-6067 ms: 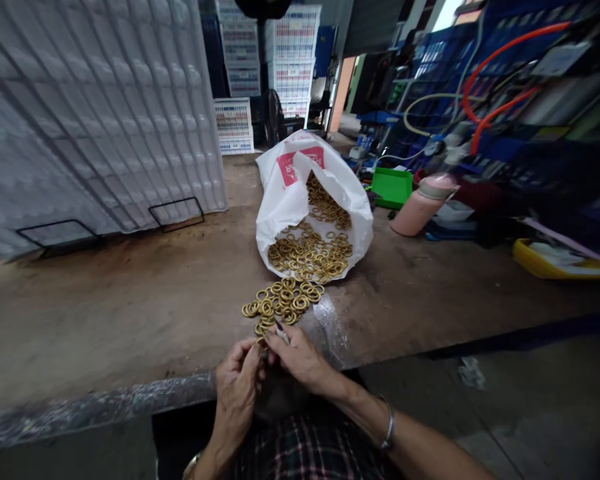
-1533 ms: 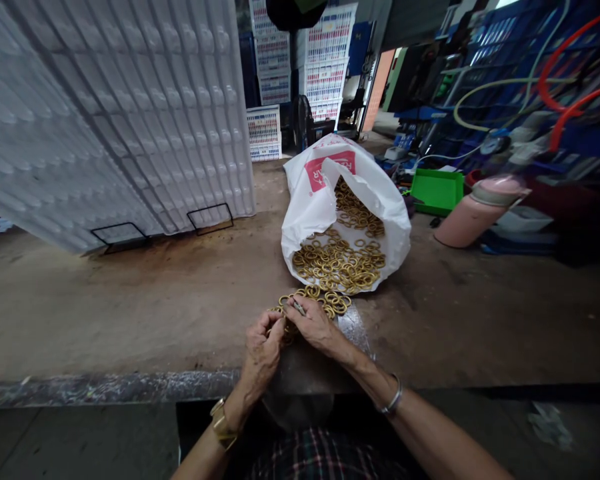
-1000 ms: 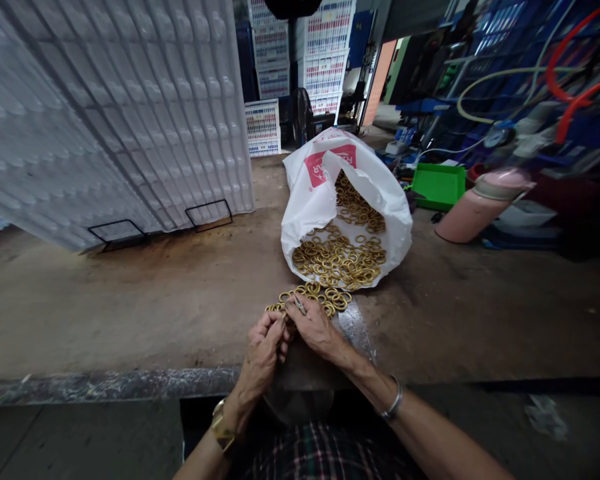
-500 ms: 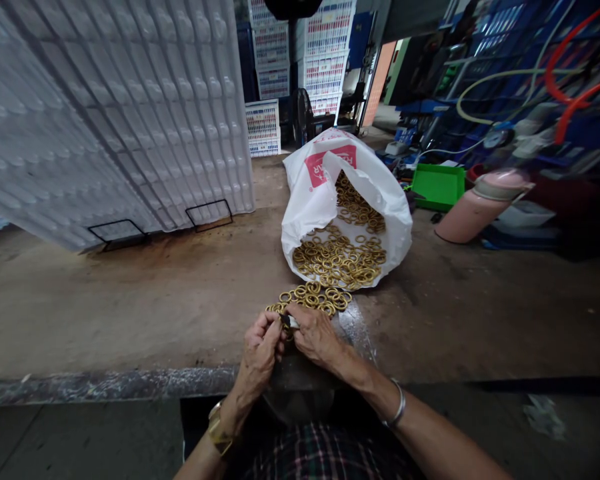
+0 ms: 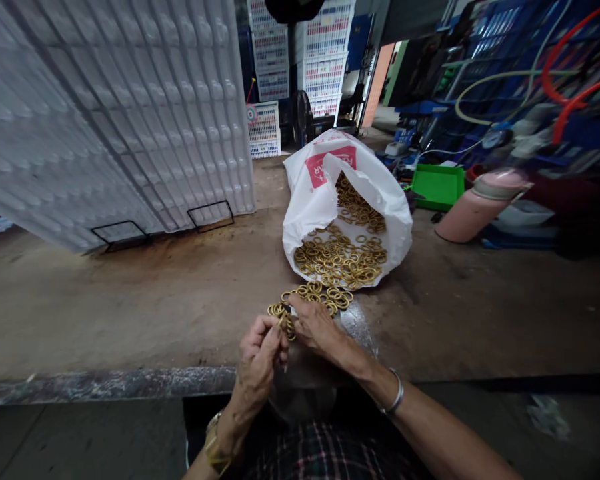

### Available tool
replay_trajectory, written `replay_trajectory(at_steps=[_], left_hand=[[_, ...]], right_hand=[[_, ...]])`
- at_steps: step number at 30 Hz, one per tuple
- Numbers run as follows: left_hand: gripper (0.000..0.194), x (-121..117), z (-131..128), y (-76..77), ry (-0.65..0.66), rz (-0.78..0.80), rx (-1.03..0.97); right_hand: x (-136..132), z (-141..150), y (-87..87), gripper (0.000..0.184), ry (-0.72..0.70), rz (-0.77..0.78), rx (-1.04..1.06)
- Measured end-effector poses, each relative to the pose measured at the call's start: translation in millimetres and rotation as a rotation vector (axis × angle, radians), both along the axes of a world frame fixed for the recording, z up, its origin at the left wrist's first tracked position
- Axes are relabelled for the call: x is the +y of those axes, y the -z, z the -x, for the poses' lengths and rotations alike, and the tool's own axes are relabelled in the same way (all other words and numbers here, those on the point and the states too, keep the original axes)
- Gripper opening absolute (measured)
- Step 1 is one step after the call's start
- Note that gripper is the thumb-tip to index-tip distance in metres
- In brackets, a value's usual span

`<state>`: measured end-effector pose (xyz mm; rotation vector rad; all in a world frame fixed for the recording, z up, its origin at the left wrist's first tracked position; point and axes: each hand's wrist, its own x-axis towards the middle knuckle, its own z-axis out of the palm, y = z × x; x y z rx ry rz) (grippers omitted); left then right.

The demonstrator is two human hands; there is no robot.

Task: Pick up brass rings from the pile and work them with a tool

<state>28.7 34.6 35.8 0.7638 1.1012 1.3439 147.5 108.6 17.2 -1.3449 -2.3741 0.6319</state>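
Ring (image 5: 283, 322) pinched between fingertips of both hands at the bench's near edge, just short of the loose pile (image 5: 313, 298). Seen nearly edge-on, long axis running near to far, tilted a little leftward; facing hard to tell at that size. Left hand (image 5: 260, 357) curled nearly closed, thumb and forefinger gripping the ring from the left. Right hand (image 5: 316, 325) also closed down, fingertips on the ring from the right and brushing the pile's near edge; anything else in that hand could not be told.

Pile spread flat just before the mouth of the bag (image 5: 315, 197), which lay on its side, mouth toward the person, long axis pointing away and slightly right, more brass rings spilling inside.

Bench (image 5: 130, 313) brown, worn and stained, with a wrapped, shiny front lip. Leaned upright at far left, a white moulded tray (image 5: 120, 113) on black wire stands. Near the right, a pink flask (image 5: 475, 203) lying tilted, beside a green bin (image 5: 437, 187). Beyond, stacked white crates (image 5: 325, 60), blue racks, orange and pale hoses.
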Motion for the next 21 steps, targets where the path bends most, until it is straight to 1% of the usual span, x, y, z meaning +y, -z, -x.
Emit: replay_trajectory(at_steps=[2,3,4,7,10,13,15,18,21], left_hand=[[0.031,3.8,2.6,-2.7,-0.006,0.027,-0.145],[0.031,6.1,4.1,-3.4,-0.014,0.042,-0.206],[0.031,8.3,5.5,-3.7,-0.022,0.058,-0.254],[0.033,12.7,8.6,-2.8,-0.034,0.106,-0.331],[0.038,13.9,9.6,-0.3,-0.052,0.142,-0.358],[0.039,13.2,10.5,3.3,-0.052,0.172,-0.348],[0.038,12.2,12.1,6.7,-0.045,0.184,-0.323],[0.037,10.9,15.6,12.4,-0.051,0.189,-0.288],[0.037,9.9,18.4,16.5,-0.071,0.196,-0.265]], right_hand=[[3.2,6.5,1.3,0.018,0.062,0.020,0.154],[4.0,10.0,1.5,0.016,0.085,0.061,0.245],[4.1,13.4,1.4,0.018,0.094,0.121,0.336],[0.4,21.0,1.2,0.024,0.047,0.338,0.552],[-5.7,24.2,2.3,0.026,-0.007,0.458,0.655],[-8.8,24.1,4.2,0.025,-0.027,0.471,0.694],[-8.6,23.2,6.1,0.018,-0.014,0.452,0.695],[-7.0,22.0,9.7,0.010,0.039,0.383,0.684],[-6.2,20.9,12.1,0.010,0.055,0.300,0.663]])
